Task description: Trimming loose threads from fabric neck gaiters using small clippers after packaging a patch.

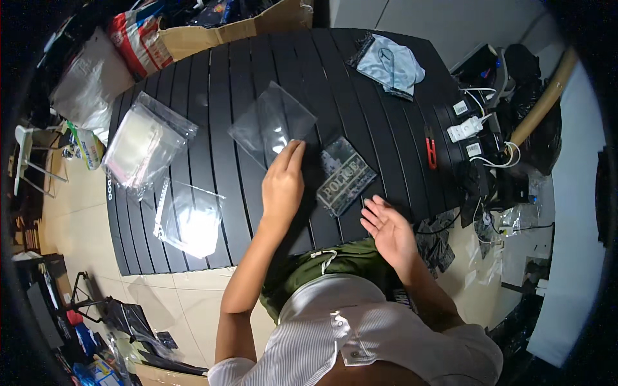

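Note:
A clear plastic bag (270, 119) lies flat near the middle of the black slatted table. The outstretched fingertips of my left hand (283, 186) rest at its near right edge, the fingers close together but straight. Right of that hand is a rectangular camouflage-patterned patch (351, 170) with pale lettering, lying at a slant; it looks to be under clear film. My right hand (391, 235) is just off the patch's near right corner, palm partly turned up, fingers loosely apart and holding nothing.
Stacked clear bags (138, 145) and another clear bag (190, 222) lie on the left. A light blue folded item (389, 63) is at the far right, with a red cutter (430, 148) nearer. White plugs and cables (467, 128) crowd the right edge. A cardboard box (238, 29) stands beyond the table.

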Demonstrator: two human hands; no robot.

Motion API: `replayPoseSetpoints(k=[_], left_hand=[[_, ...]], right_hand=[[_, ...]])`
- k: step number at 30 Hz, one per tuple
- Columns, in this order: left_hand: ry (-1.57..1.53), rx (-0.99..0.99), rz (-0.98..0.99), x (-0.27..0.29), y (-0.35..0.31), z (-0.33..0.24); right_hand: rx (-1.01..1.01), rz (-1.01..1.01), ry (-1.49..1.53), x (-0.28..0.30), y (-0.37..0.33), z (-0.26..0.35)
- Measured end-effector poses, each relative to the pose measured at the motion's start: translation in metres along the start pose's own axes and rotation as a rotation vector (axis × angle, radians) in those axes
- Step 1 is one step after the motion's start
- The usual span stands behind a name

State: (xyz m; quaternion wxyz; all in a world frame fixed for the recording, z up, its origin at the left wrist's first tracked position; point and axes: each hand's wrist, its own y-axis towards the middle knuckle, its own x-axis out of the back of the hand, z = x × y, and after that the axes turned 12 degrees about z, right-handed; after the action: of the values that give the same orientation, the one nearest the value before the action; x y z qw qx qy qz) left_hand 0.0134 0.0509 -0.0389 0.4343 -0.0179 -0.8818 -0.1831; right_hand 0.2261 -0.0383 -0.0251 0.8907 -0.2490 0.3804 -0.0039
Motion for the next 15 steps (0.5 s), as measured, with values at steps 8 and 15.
replayPoseSetpoints(k=[8,15], left_hand=[[0.130,-0.113,0.008,-0.044,0.006,-0.017],[0.060,-0.105,0.023,-0.053,0.002,-0.012]], right_hand=[[-0.135,-0.133,-0.180,-0.012,0.043,0.003],[-0.185,-0.286,-0.557,-0.043,0.072,-0.005]])
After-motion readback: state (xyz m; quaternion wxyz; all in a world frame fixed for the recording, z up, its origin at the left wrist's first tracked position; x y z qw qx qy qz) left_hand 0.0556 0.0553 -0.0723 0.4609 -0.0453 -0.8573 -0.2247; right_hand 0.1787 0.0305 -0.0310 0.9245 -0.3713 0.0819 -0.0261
